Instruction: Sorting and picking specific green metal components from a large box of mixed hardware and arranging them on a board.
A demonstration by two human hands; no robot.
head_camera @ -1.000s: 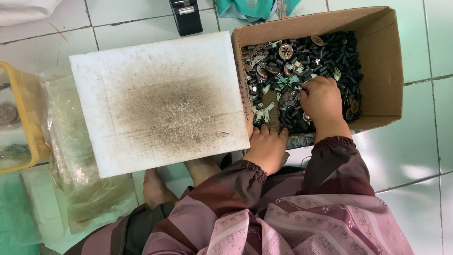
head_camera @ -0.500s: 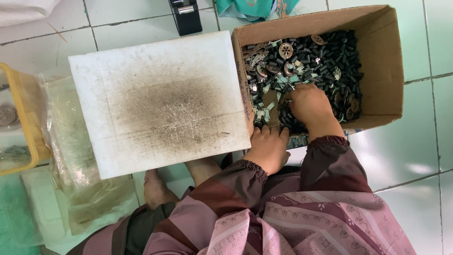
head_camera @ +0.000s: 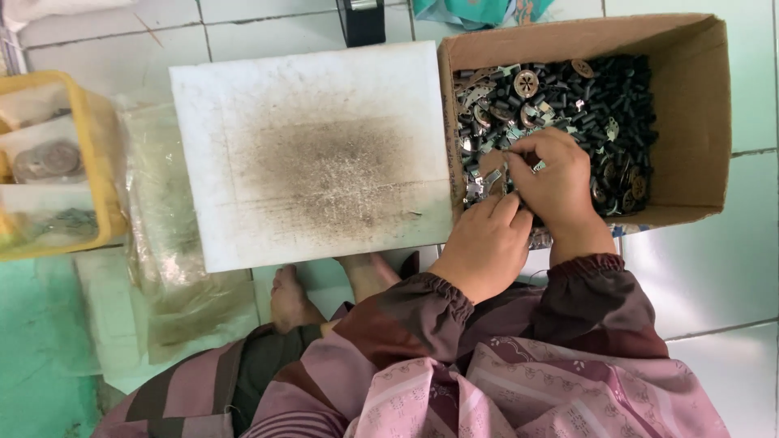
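An open brown cardboard box of small black and silvery metal parts is seen at 2 o'clock. The right hand is curled inside it, silvery pieces pinched between its fingers. The left hand is pressed against the box's near edge at 5 o'clock of the stained white board; its grip cannot be told.

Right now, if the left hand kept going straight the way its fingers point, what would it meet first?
The left hand points up into the cardboard box. Its fingertips already sit by the right hand at the small silver metal pieces, so it would likely meet those first, though depth is unclear from above.
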